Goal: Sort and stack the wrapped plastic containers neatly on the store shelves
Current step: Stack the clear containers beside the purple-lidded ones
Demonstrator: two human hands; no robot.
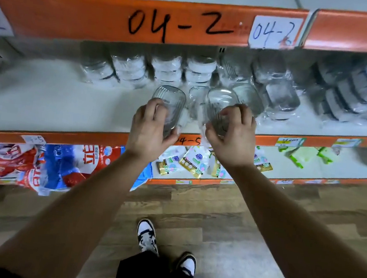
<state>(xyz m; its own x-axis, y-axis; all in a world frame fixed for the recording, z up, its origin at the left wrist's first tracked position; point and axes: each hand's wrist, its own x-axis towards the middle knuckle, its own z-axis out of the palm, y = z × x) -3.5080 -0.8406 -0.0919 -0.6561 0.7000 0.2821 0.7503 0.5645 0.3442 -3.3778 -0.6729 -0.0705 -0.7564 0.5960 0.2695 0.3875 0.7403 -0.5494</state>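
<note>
Bare forearms (93, 197) reach forward; left hand (149, 127) grips a clear ribbed wrapped plastic container (169, 102), right hand (232, 137) grips a second clear container (219, 103) just beside it, both above the orange front edge of the white shelf (45, 100).

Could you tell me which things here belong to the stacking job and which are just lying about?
Job: left container, right container, left hand, right hand, wrapped stacks, shelf.
Lying about: red-and-blue bags, small packets, green packs, paper label.
</note>
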